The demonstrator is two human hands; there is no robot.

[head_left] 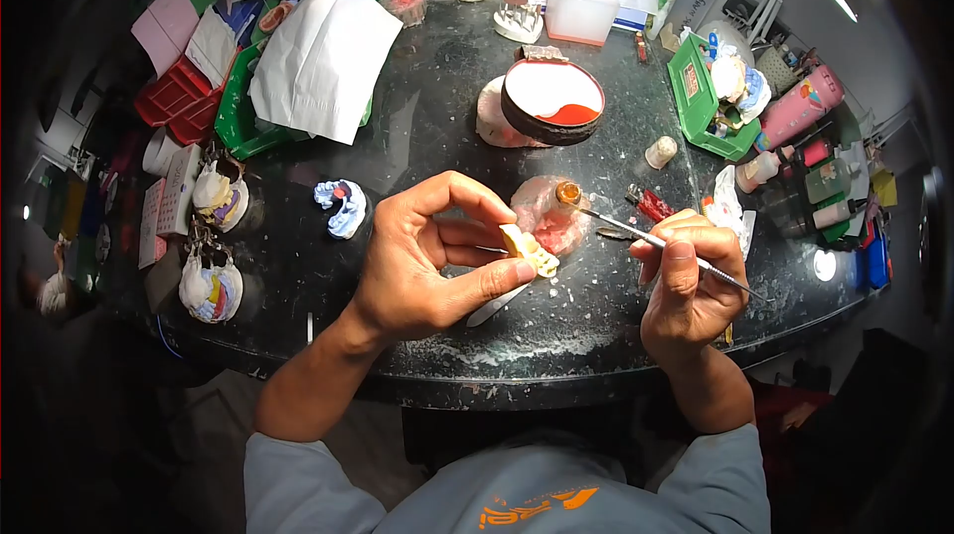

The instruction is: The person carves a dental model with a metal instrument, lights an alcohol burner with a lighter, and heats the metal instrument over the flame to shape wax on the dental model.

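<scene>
My left hand (422, 261) pinches a small yellowish dental cast (538, 254) between thumb and fingers, over the front part of the bench. In my right hand (694, 281) is a slim metal dental instrument (624, 227), gripped like a pen and slanting up to the left. Its far end meets or overlaps the round amber-brown top (568, 193) of a squat clear vessel with pinkish contents (556, 229); whether they touch I cannot tell. A pale blade (500, 306) lies partly hidden under my left hand.
A round dish of red liquid (571, 115) stands behind the vessel. A blue-and-white dental mould (342, 209) and articulated casts (212, 286) sit left. Green bins (238, 122) hold papers at back left; another green bin (701, 102) stands right, near a pink bottle (803, 107).
</scene>
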